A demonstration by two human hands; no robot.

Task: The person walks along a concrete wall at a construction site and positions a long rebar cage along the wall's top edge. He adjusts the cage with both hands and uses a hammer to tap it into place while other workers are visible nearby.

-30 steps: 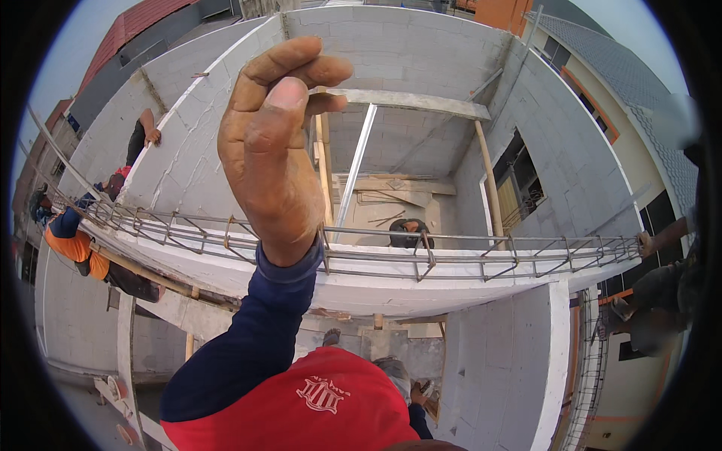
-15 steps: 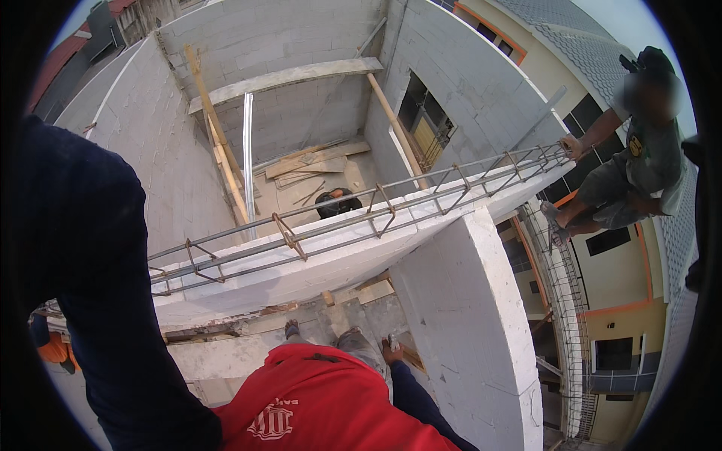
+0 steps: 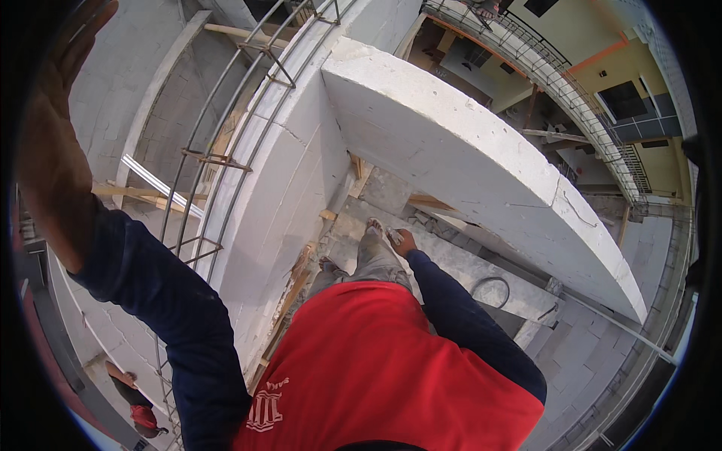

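Left hand: the left hand is raised high and spread wide, palm flat and fingers apart — it holds nothing and touches nothing.
Right hand: the right hand hangs low beside the person's trouser leg, closed around a small pale tool; it looks like a trowel or scraper, but it is too small to tell which.
Rebar cage: the steel rebar cage lies along the top of the block wall, just right of the raised left hand and well apart from the lowered right one.
Block wall: the white block wall runs below the left hand; a second thick white wall stands above and to the right of the right hand.
Done so far: judging by the layout, the blocks are laid to height and the cage is set on top.
Left to do: no concrete or formwork shows around the cage — the beam looks unpoured.
Below: another person in red stands far beneath the left arm.
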